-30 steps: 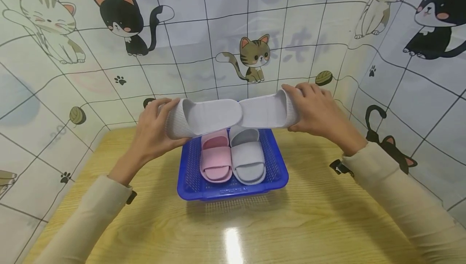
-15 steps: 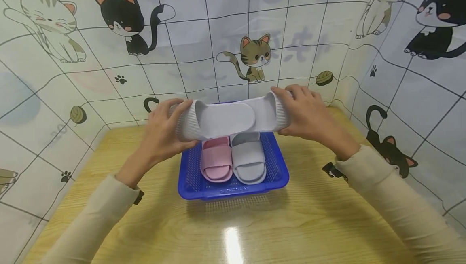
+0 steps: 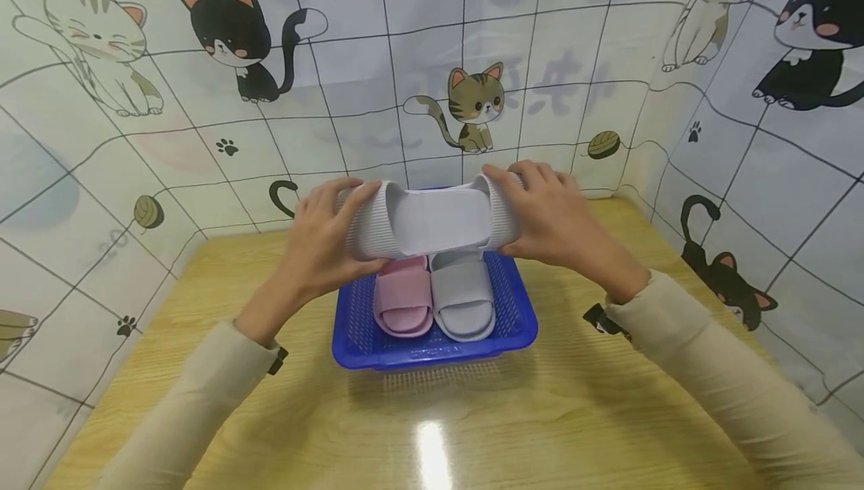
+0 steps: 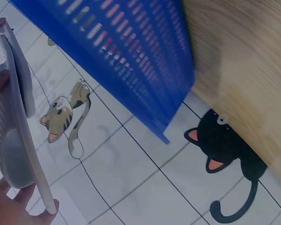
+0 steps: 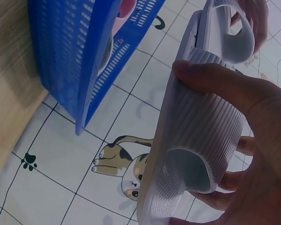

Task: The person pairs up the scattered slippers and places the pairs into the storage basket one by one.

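Observation:
Above the basket, two pale ribbed slippers are held end to end, their soles overlapping. My left hand [image 3: 331,238] grips the left slipper [image 3: 373,221] round its strap, and my right hand [image 3: 550,212] grips the right slipper [image 3: 501,212] the same way. The left sole lies over the right one and hides most of it. In the right wrist view, the thumb [image 5: 201,77] presses on the sole's edge by the ribbed strap [image 5: 203,119]. Below, a pink slipper [image 3: 403,299] and a grey slipper [image 3: 462,295] lie side by side in the blue basket [image 3: 432,356]; their heel ends are hidden.
The basket stands on a wood-grain table [image 3: 304,415]. Behind and at both sides rises a wall covering [image 3: 364,122] with printed cats and grid lines, close to the table's far edge. A dark wrist strap [image 3: 607,321] hangs by the right sleeve.
Both hands have moved toward each other, sliding the two pale slippers further over one another until the left heel reaches the right strap. The basket and its slippers stay put.

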Demonstrator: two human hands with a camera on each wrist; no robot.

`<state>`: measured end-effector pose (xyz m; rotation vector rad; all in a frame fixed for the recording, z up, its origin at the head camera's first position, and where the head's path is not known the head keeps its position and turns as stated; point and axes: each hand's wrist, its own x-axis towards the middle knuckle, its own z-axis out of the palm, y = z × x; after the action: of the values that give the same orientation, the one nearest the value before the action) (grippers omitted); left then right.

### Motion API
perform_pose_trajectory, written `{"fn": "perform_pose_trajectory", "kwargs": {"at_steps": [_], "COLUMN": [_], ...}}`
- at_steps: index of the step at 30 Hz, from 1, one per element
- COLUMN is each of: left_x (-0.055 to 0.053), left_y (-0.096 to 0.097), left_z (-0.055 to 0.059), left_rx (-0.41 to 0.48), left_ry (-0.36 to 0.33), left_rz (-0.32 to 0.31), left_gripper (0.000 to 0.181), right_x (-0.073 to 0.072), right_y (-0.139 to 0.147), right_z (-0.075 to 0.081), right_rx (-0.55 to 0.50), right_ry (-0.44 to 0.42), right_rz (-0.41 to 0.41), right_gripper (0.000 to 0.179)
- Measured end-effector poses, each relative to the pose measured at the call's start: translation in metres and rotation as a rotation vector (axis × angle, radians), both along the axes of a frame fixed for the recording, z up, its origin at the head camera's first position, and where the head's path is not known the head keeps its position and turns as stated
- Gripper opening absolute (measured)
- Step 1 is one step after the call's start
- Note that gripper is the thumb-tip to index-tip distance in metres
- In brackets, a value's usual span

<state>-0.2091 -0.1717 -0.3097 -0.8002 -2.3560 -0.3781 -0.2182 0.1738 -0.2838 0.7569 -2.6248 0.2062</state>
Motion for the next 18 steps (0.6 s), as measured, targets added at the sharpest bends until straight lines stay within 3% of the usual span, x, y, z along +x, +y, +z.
{"fn": "perform_pose_trajectory", "kwargs": {"at_steps": [18], "left_x": [0.002], "left_y": [0.023], "left_z": [-0.002], "left_rx": [0.006], "left_ry": [0.002], "left_rz": [-0.019], "left_gripper": [0.114], "right_x": [0.002], "right_y": [-0.022], "right_z": [-0.002], "right_rx": [0.066], "right_ry": [0.104], "right_rz": [0.033], "right_gripper": [0.11]}}
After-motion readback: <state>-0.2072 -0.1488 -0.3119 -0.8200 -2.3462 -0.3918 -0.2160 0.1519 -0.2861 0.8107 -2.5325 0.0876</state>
